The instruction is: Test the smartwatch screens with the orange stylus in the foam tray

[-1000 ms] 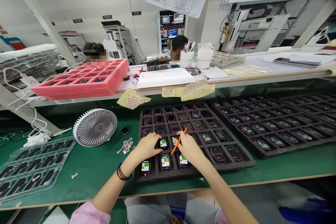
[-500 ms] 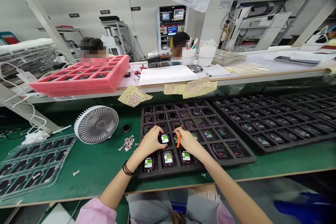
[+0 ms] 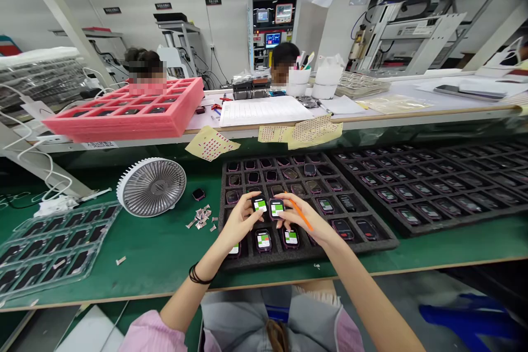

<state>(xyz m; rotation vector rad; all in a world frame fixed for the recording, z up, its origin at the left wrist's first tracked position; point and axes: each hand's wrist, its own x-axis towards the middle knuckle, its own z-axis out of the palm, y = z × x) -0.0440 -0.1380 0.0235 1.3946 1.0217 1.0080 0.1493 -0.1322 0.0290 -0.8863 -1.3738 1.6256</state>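
Observation:
Over the dark foam tray, my left hand grips a smartwatch face with a lit green-and-white screen. Right beside it, my right hand pinches a second smartwatch face, its screen lit the same way. An orange stick-like tool is also tucked in the right hand, slanting across the fingers. More watch faces lie in the tray's compartments; two lit ones, a near watch and its neighbour, sit just below my hands.
A white fan stands left of the tray, near small loose strips and a single watch. Clear plastic trays lie far left, more foam trays right. A pink foam tray rests on the shelf; two people sit behind.
My right hand has picked up a second watch face, now level with the left hand's. The orange tool has swung from near upright to slanting back along the right hand.

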